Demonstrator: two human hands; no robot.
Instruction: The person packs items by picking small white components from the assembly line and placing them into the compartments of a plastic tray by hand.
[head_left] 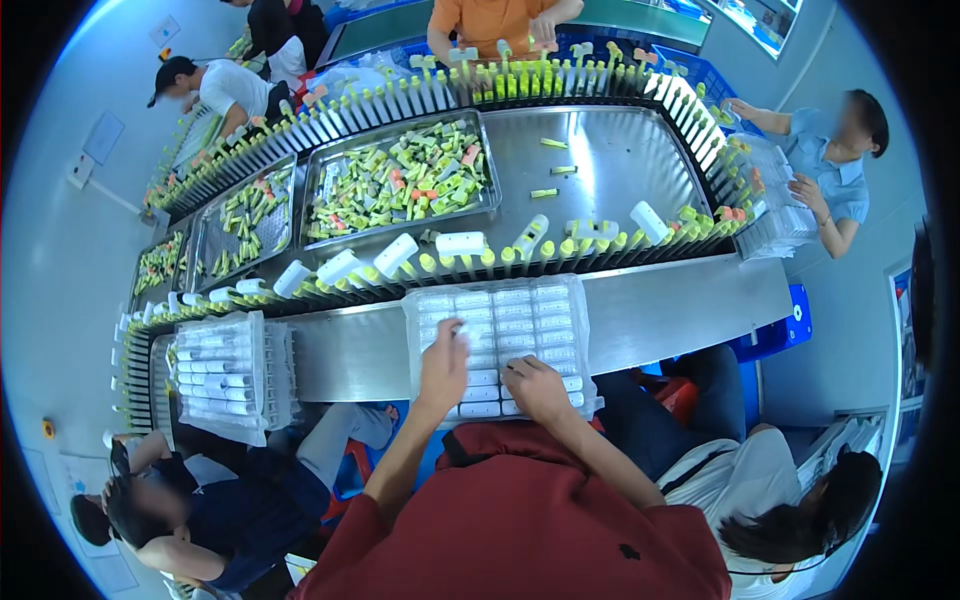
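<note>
A clear plastic tray lies at the table edge in front of me, with rows of compartments; white cylindrical pieces fill its near rows. Over the left part of it, my left hand is raised with its fingers closed around a small white piece, blurred at the fingertips. My right hand rests on the near right part, its fingers curled down at the row of white pieces; what they grip is hidden.
Beyond the tray runs a rack of yellow-green tipped sticks, some topped with white pieces. Behind it are a metal tray of green and orange parts and a bare steel tray. Stacked trays stand left. Co-workers sit close on both sides.
</note>
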